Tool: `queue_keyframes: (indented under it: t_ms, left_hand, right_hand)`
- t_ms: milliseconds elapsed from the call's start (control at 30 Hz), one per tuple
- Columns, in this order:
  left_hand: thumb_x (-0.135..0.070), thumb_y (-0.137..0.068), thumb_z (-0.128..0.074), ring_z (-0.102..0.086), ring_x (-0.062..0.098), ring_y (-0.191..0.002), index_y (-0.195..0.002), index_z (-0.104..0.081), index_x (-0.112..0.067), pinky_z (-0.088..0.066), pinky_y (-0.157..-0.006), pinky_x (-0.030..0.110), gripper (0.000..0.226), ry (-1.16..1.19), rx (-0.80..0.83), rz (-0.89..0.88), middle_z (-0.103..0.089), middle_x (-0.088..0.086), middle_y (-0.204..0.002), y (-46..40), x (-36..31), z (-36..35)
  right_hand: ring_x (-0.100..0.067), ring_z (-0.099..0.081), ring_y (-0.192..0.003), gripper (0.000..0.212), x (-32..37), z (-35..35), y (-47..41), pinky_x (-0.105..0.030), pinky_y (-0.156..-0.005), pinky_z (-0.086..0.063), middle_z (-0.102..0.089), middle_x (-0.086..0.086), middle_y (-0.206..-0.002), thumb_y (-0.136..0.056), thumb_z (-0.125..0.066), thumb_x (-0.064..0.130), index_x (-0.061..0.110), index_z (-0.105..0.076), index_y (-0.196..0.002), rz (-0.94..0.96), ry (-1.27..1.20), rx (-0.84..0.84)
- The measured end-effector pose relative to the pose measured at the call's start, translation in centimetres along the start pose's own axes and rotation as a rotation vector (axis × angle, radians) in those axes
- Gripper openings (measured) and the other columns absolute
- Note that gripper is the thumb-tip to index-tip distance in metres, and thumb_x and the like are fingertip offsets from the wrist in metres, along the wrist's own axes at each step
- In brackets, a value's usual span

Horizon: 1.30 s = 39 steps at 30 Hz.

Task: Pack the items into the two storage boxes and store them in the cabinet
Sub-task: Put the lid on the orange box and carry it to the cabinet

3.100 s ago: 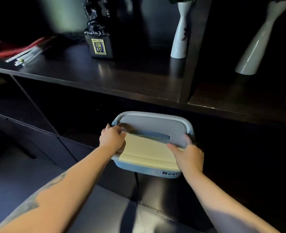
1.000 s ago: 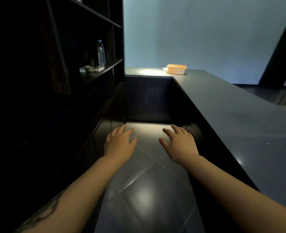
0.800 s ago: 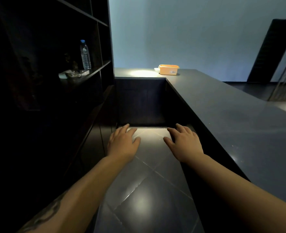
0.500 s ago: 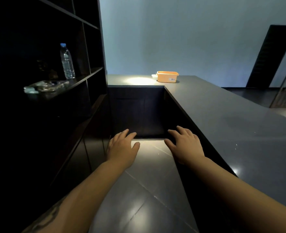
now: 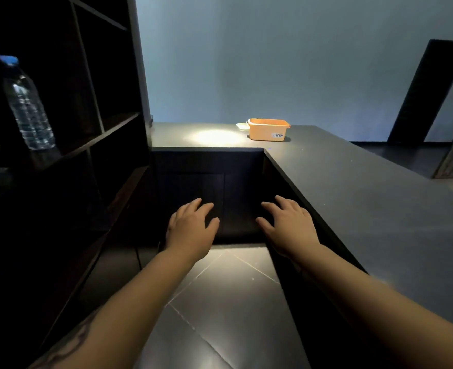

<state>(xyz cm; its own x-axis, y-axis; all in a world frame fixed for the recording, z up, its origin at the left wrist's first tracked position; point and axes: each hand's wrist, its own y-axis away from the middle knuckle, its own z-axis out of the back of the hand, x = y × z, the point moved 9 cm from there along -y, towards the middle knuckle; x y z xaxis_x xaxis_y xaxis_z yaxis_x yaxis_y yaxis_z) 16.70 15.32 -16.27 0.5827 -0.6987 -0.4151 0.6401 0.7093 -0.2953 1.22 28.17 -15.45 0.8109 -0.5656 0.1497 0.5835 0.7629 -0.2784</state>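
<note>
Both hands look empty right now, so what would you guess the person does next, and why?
Probably walk on toward the orange box at the far end of the counter and pick it up. The left hand and right hand are open, held out over the floor and holding nothing, and the box sits well beyond them.

Dark room with a bottle, a counter and a tiled floor

A clear water bottle (image 5: 27, 102) with a blue cap stands upright at the left edge of the frame. An L-shaped dark countertop (image 5: 366, 209) runs from centre to lower right. Glossy floor tiles (image 5: 220, 302) fill the lower middle, a pale blue wall (image 5: 273, 54) the top.
</note>
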Motion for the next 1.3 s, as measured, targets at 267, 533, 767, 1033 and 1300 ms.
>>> queue_keyframes:
  t_ms: [267,533,767,1033,1300]
  left_hand:
    - [-0.044,-0.094,-0.042,-0.025,0.019,-0.140,-0.140,-0.040,-0.030,-0.018,-0.113,0.037,0.048,0.001,0.041,-0.052,-0.031,-0.002,-0.152,-20.0,4.3,-3.9]
    - [-0.044,-0.094,-0.043,-0.026,0.019,-0.140,-0.139,-0.042,-0.030,-0.019,-0.113,0.036,0.047,0.001,0.051,-0.082,-0.032,-0.002,-0.152,-37.0,6.5,-10.0]
    - [-0.044,-0.094,-0.041,-0.023,0.017,-0.141,-0.140,-0.040,-0.031,-0.018,-0.115,0.036,0.048,0.022,0.081,-0.060,-0.030,-0.003,-0.153,-52.7,7.5,-15.3]
    - [-0.045,-0.095,-0.040,-0.026,0.018,-0.140,-0.141,-0.040,-0.030,-0.021,-0.114,0.036,0.048,0.021,0.099,-0.055,-0.030,-0.002,-0.153,-70.0,10.9,-20.8]
    - [-0.042,-0.094,-0.043,-0.031,0.020,-0.137,-0.138,-0.044,-0.029,-0.025,-0.110,0.037,0.045,0.037,0.088,-0.131,-0.035,-0.001,-0.151,-89.9,12.5,-26.2]
  right_hand:
    - [-0.022,-0.022,-0.143,0.053,-0.1,-6.1,-17.3,-0.038,-0.114,-0.020,-0.029,-0.003,-0.155,-0.095,-0.036,0.053,0.032,-0.037,-0.144,-0.102,-0.020,0.031]
    - [-0.021,-0.022,-0.143,0.053,-3.0,-11.6,-33.9,-0.038,-0.114,-0.020,-0.029,-0.004,-0.155,-0.095,-0.038,0.052,0.030,-0.038,-0.144,-0.124,-0.013,0.021]
    - [-0.020,-0.020,-0.144,0.053,-7.2,-16.2,-49.4,-0.038,-0.114,-0.019,-0.028,-0.003,-0.155,-0.096,-0.036,0.051,0.031,-0.036,-0.145,-0.146,-0.035,0.047]
    - [-0.020,-0.016,-0.145,0.054,-8.5,-22.4,-66.9,-0.038,-0.115,-0.015,-0.024,-0.002,-0.157,-0.096,-0.034,0.051,0.031,-0.033,-0.146,-0.132,-0.048,0.089]
    - [-0.020,-0.025,-0.141,0.049,-11.5,-26.7,-85.0,-0.038,-0.113,-0.021,-0.032,-0.004,-0.153,-0.096,-0.038,0.047,0.029,-0.041,-0.142,-0.208,-0.040,0.033]
